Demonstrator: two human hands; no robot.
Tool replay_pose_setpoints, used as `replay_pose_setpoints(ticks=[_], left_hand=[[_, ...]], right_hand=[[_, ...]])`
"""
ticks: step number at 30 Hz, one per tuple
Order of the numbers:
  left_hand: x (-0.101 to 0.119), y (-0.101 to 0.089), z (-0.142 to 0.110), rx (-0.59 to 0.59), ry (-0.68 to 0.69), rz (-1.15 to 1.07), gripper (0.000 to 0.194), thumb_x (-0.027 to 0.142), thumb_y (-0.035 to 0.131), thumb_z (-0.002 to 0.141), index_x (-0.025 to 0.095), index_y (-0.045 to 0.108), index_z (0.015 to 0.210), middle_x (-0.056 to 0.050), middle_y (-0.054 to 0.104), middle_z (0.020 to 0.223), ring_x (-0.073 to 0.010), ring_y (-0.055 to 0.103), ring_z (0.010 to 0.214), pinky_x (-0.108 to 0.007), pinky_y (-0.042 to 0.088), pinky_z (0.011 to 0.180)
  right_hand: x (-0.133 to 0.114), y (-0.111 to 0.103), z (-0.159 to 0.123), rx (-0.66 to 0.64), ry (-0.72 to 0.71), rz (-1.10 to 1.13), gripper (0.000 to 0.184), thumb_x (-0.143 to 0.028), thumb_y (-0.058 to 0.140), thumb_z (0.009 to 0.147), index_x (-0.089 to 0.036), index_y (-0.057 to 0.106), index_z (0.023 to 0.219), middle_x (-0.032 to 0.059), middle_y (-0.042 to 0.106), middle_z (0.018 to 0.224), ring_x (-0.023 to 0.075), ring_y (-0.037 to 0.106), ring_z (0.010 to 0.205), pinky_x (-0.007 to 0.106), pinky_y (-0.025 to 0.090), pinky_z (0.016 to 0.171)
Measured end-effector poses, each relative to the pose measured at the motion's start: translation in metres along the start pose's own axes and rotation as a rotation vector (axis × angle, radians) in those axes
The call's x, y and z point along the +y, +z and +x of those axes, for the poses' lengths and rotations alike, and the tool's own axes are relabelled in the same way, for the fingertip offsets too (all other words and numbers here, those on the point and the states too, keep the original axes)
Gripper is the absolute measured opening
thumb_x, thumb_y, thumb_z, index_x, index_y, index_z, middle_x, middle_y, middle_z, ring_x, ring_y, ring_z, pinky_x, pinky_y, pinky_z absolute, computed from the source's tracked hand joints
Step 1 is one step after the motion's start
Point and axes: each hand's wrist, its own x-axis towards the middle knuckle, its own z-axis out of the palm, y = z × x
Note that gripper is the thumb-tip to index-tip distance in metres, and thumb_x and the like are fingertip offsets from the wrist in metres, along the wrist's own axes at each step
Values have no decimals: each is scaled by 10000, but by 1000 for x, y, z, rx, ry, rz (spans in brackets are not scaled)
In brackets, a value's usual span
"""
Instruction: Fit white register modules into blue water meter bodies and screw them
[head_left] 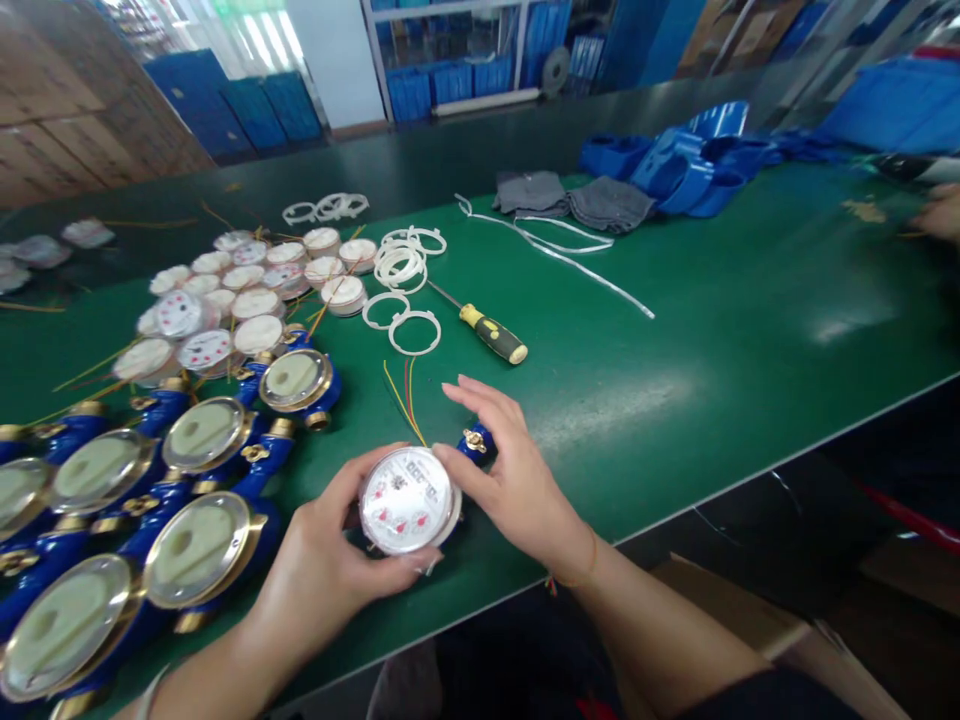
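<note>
My left hand [341, 545] is closed round a white water meter dial [405, 500] with red pointers, fingers at its far edge and thumb at the near edge. Red and yellow wires [409, 405] run out from its far side. Beneath the dial sits a blue and brass meter body, mostly hidden; whether the dial is seated in it I cannot tell. My right hand [510, 470] has its fingers stretched out and apart, with its thumb at the dial's right edge. A blue end with a brass fitting [477, 438] shows behind that thumb.
Blue and brass meter bodies [202, 545] crowd the left side. Behind them lie several loose dials [259, 335], white rings [415, 333] and a yellow-black screwdriver [495, 335]. Farther back are grey cloths [611, 203] and blue straps [675, 165]. Another person's hand [941, 212] shows at the right edge.
</note>
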Motion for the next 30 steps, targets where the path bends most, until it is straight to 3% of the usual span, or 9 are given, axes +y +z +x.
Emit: replay_pose_setpoints(ticks=[3,11,16,19,21,23,25,30], left_hand=[[1,-1,2,-29,-36,-44,684,385,805,620,250,538,1234,-9,686,1203,-231,654,1094,-331,529,957],[-1,-4,6,-138,-51,-76,699,365,823,610,247,489,1213,-22,676,1171,-237,645,1085,-363,495,968],[6,3,-5,-101,-124,-22,674,442,791,659,232,398,1165,-74,636,1198,-279,626,1104,-435,493,942],[9,4,-17,-163,-138,-111,636,435,730,748,275,356,1237,-46,582,1286,-241,593,1165,-419,474,989],[9,3,-22,-231,-136,-170,625,417,715,769,300,347,1260,-29,555,1318,-225,575,1189,-409,463,1014],[8,1,-24,-277,-132,-170,640,409,740,744,296,369,1253,-35,545,1317,-235,561,1197,-430,441,1041],[8,0,-23,-298,-113,-165,637,405,765,717,283,405,1229,-43,546,1293,-244,551,1193,-446,430,1051],[4,1,-15,-367,-159,-501,551,336,783,689,234,436,1104,-59,582,1225,-214,578,1155,-388,449,1030]], right_hand=[[4,3,2,-16,24,41,468,-351,610,901,-244,504,1344,87,472,1431,221,389,1373,470,322,1163],[7,4,5,-43,-10,18,362,-355,576,923,-277,545,1275,57,468,1445,214,361,1397,470,285,1177],[5,3,0,89,-10,-47,415,-382,662,862,-270,566,1250,72,480,1415,233,392,1366,475,303,1161],[3,-6,-16,120,93,77,355,-360,633,876,-276,579,1216,69,540,1337,222,483,1285,467,374,1112],[3,-16,-29,-3,256,278,389,-338,641,858,-274,554,1232,76,577,1293,227,537,1235,472,421,1072],[1,-26,-39,-227,393,474,538,-318,701,803,-278,499,1300,87,577,1315,239,547,1240,477,426,1071],[-2,-31,-44,-415,433,583,695,-292,762,750,-295,445,1369,81,536,1387,243,515,1287,469,389,1106],[-12,-29,-39,-504,449,593,810,-255,846,668,-318,455,1376,44,525,1410,233,530,1268,437,379,1116]])
